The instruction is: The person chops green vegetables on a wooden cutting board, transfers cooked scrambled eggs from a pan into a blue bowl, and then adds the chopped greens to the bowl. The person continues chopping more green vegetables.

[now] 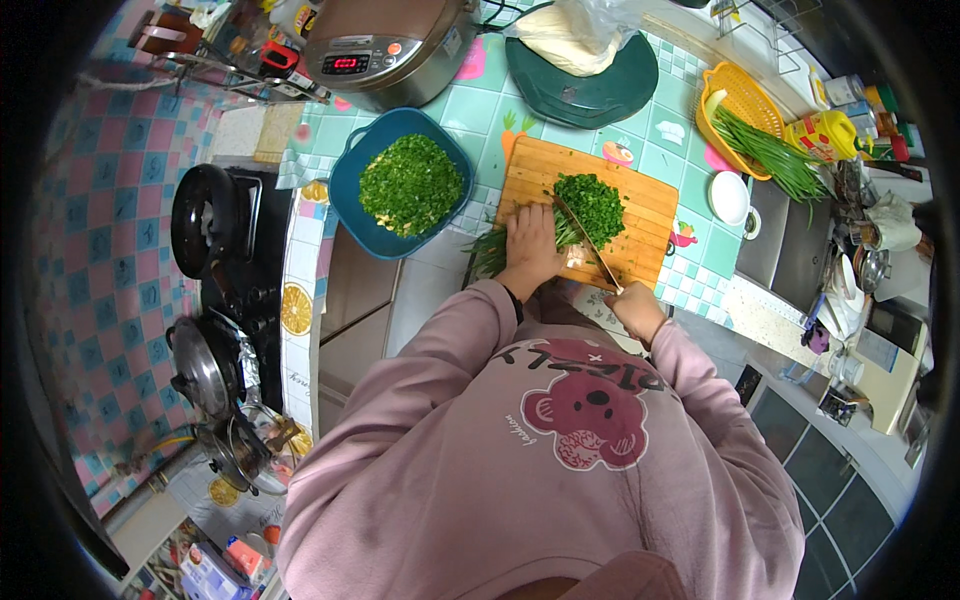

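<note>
On a wooden cutting board (652, 205), my left hand (532, 245) presses down on a bunch of chives (488, 252), whose long green ends stick out to the left. My right hand (638, 309) is closed round the handle of a kitchen knife (592, 245). The blade slants across the board, just right of my left fingers, between the bunch and a pile of chopped chives (597, 203). Left of the board stands a blue basin (343, 200) holding more chopped greens (410, 178) with yellowish bits among them.
Behind the board lies a dark green plate (570, 102) with pale dough (560, 45) under plastic. A rice cooker (385, 50) stands back left. To the right are a yellow basket (740, 85) of long chives, a white bowl (729, 198) and a sink (800, 240). Pans (205, 220) sit on the left stove.
</note>
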Motion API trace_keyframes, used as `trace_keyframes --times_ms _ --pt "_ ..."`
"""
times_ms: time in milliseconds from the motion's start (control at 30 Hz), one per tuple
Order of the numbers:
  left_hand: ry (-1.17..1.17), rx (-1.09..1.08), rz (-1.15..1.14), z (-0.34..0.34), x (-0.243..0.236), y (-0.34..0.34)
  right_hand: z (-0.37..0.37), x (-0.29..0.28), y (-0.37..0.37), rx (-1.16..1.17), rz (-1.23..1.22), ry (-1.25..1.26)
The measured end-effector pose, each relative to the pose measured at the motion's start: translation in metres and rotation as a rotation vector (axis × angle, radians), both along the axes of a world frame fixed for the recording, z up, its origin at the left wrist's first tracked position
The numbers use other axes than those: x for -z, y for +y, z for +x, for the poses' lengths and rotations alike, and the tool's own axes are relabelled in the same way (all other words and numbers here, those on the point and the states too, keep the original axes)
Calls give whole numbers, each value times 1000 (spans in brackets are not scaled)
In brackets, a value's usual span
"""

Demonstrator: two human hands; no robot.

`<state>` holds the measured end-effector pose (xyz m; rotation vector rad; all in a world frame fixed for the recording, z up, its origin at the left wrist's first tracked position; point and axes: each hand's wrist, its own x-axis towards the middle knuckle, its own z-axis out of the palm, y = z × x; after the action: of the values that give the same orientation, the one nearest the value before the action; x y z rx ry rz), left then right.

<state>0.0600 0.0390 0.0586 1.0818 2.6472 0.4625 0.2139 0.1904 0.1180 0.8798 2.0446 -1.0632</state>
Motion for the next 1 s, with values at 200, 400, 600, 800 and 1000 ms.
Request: trace_keyframes --times_ms 200,400,600,800,1000 --pt "75 73 66 -3 13 -3 -17 31 6 2 -85 -91" --pt "99 132 47 -6 16 -5 -52 100 9 -804 204 473" --pt "141 138 142 -6 21 -9 -56 74 5 133 -163 76" --pt "156 126 50 -6 21 -6 -21 7 -2 22 -3 154" --pt "141 121 -13 -5 15 -4 -20 2 1 -29 13 -133"
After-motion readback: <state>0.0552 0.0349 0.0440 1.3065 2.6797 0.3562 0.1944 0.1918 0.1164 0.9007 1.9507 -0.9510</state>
